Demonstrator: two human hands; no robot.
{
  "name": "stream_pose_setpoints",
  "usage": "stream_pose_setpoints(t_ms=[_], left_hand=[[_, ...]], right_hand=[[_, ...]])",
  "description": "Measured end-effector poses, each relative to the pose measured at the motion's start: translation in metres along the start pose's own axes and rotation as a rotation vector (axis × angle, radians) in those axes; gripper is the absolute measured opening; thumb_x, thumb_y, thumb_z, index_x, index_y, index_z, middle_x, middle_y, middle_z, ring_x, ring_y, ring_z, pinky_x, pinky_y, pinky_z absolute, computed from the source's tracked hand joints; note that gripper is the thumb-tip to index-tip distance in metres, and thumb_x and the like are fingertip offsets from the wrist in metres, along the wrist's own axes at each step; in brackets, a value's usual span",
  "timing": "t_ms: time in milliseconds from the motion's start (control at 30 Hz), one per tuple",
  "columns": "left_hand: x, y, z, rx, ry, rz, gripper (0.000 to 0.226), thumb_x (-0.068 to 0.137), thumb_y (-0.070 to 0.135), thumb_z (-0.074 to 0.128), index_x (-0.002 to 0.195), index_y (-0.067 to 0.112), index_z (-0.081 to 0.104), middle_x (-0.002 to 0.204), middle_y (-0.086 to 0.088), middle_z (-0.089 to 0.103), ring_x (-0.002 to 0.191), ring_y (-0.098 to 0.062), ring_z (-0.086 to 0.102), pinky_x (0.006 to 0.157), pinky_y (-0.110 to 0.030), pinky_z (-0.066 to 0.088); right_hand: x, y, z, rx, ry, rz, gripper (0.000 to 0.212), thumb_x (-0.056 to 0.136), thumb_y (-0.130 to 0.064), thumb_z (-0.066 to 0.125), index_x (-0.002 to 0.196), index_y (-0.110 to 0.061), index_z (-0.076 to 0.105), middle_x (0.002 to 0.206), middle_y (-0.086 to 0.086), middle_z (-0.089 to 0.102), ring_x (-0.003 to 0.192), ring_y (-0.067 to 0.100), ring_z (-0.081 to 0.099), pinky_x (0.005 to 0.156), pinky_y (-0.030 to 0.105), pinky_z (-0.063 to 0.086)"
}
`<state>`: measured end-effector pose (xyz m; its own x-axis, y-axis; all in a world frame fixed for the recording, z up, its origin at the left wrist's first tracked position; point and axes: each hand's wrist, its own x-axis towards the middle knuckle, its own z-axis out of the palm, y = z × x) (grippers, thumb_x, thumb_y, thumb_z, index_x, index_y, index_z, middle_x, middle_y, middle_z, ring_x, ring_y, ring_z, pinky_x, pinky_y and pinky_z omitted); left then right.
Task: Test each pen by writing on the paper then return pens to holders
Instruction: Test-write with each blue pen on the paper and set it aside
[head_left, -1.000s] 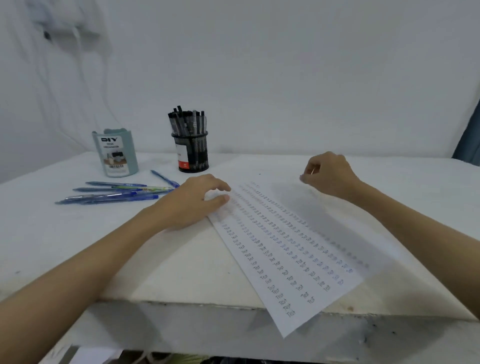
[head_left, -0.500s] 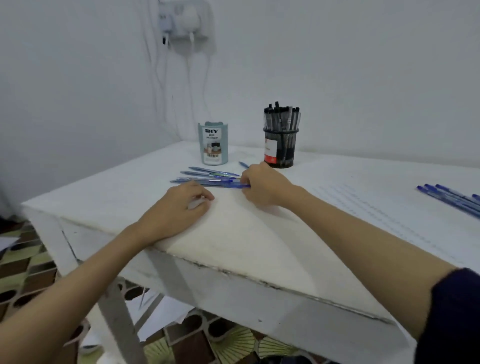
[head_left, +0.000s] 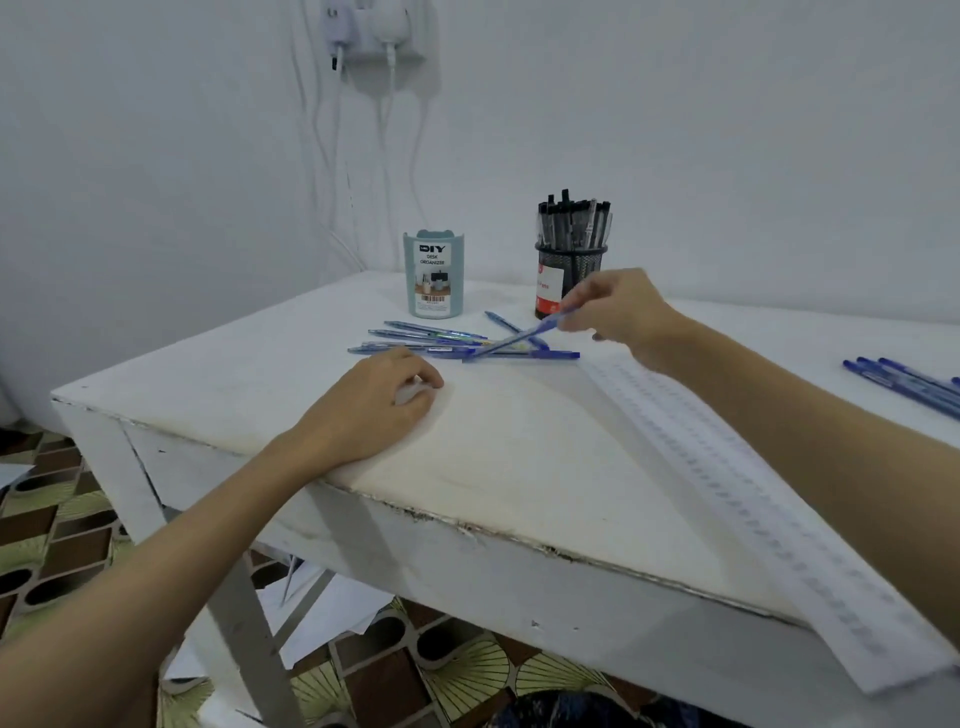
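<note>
My right hand (head_left: 621, 312) pinches a blue pen (head_left: 519, 339) by its upper end, its tip slanting down over several blue pens (head_left: 441, 343) that lie on the white table (head_left: 519, 467). My left hand (head_left: 374, 405) rests on the tabletop with loosely curled fingers and holds nothing. Behind the pens stand a teal DIY desk organizer (head_left: 434, 274) and a black mesh holder (head_left: 570, 275) full of black pens. A sheet of paper (head_left: 753, 509) covered with rows of small written marks lies under my right forearm.
More blue pens (head_left: 904, 384) lie at the table's right edge. Chargers and cables (head_left: 374, 104) hang on the wall behind. The table's near edge is chipped; papers and patterned floor tiles show beneath it.
My right hand has lifted one blue pen off the pile and raised it toward the black holder. The view swung left earlier; my left hand stays on the table.
</note>
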<state>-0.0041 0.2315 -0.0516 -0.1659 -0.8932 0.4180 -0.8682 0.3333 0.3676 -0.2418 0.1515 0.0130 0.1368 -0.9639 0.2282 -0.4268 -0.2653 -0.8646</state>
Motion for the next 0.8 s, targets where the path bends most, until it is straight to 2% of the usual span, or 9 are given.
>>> stream_pose_setpoints(t_ms=[133, 233, 267, 333, 400, 500, 600, 700, 800], left_hand=[[0.006, 0.016, 0.004, -0.048, 0.042, 0.036, 0.020, 0.092, 0.015, 0.054, 0.108, 0.023, 0.062, 0.109, 0.012, 0.058, 0.103, -0.004, 0.050, 0.080, -0.012, 0.033], [0.021, 0.044, 0.018, -0.078, -0.025, 0.098, 0.019, 0.093, 0.019, 0.052, 0.109, 0.027, 0.060, 0.111, 0.013, 0.056, 0.105, -0.004, 0.049, 0.083, -0.016, 0.034], [0.026, 0.056, 0.024, -0.083, -0.056, 0.119, 0.019, 0.093, 0.022, 0.052, 0.109, 0.028, 0.059, 0.111, 0.013, 0.055, 0.106, -0.004, 0.048, 0.086, -0.020, 0.035], [0.039, 0.078, 0.038, -0.098, -0.103, 0.159, 0.017, 0.094, 0.025, 0.051, 0.108, 0.030, 0.059, 0.112, 0.012, 0.055, 0.108, -0.005, 0.048, 0.091, -0.025, 0.037], [0.052, 0.101, 0.055, -0.093, -0.146, 0.193, 0.018, 0.094, 0.025, 0.050, 0.108, 0.030, 0.059, 0.114, 0.010, 0.054, 0.109, -0.008, 0.048, 0.093, -0.027, 0.038], [0.071, 0.131, 0.075, -0.095, -0.232, 0.207, 0.024, 0.095, 0.031, 0.046, 0.118, 0.031, 0.055, 0.125, 0.010, 0.051, 0.113, -0.009, 0.049, 0.097, -0.032, 0.040], [0.083, 0.146, 0.090, -0.085, -0.338, 0.221, 0.036, 0.096, 0.038, 0.042, 0.132, 0.034, 0.045, 0.141, 0.011, 0.041, 0.125, -0.010, 0.042, 0.105, -0.035, 0.035], [0.090, 0.152, 0.100, -0.033, -0.405, 0.258, 0.039, 0.098, 0.040, 0.039, 0.136, 0.035, 0.042, 0.144, 0.011, 0.038, 0.132, -0.011, 0.035, 0.110, -0.036, 0.029], [0.093, 0.154, 0.095, -0.029, -0.435, 0.282, 0.035, 0.093, 0.046, 0.047, 0.127, 0.038, 0.049, 0.134, 0.015, 0.044, 0.123, -0.007, 0.038, 0.105, -0.031, 0.031]], right_hand=[[-0.008, -0.006, -0.062, 0.449, 0.137, 0.158, 0.005, 0.082, -0.008, 0.069, 0.082, -0.009, 0.064, 0.076, 0.001, 0.060, 0.066, 0.011, 0.053, 0.061, 0.021, 0.043], [-0.017, 0.004, -0.104, 0.641, 0.129, 0.199, 0.013, 0.094, -0.018, 0.055, 0.081, -0.016, 0.058, 0.079, 0.001, 0.061, 0.073, 0.015, 0.059, 0.073, 0.028, 0.047], [-0.022, 0.008, -0.114, 0.733, 0.132, 0.210, 0.015, 0.096, -0.017, 0.050, 0.083, -0.015, 0.056, 0.075, 0.002, 0.058, 0.068, 0.015, 0.058, 0.072, 0.029, 0.049], [-0.030, 0.018, -0.129, 0.877, 0.154, 0.230, 0.014, 0.097, -0.016, 0.046, 0.086, -0.012, 0.054, 0.067, 0.003, 0.044, 0.050, 0.013, 0.044, 0.054, 0.025, 0.046], [-0.036, 0.029, -0.140, 0.903, 0.170, 0.279, 0.024, 0.097, -0.031, 0.048, 0.082, -0.012, 0.054, 0.060, 0.000, 0.034, 0.044, 0.010, 0.025, 0.039, 0.019, 0.028], [-0.044, 0.040, -0.153, 0.915, 0.200, 0.356, 0.047, 0.088, -0.053, 0.049, 0.060, -0.016, 0.040, 0.046, -0.005, 0.023, 0.038, 0.010, 0.016, 0.036, 0.018, 0.012], [-0.049, 0.047, -0.161, 0.982, 0.291, 0.380, 0.036, 0.083, -0.039, 0.045, 0.057, -0.018, 0.031, 0.041, -0.006, 0.020, 0.034, 0.012, 0.014, 0.036, 0.016, 0.009], [-0.048, 0.051, -0.166, 1.033, 0.323, 0.346, 0.033, 0.083, -0.039, 0.047, 0.061, -0.015, 0.039, 0.041, -0.006, 0.021, 0.034, 0.011, 0.014, 0.036, 0.016, 0.010], [-0.045, 0.054, -0.170, 0.953, 0.310, 0.307, 0.034, 0.088, -0.040, 0.058, 0.088, -0.006, 0.055, 0.049, -0.001, 0.044, 0.033, 0.007, 0.017, 0.034, 0.017, 0.019]])
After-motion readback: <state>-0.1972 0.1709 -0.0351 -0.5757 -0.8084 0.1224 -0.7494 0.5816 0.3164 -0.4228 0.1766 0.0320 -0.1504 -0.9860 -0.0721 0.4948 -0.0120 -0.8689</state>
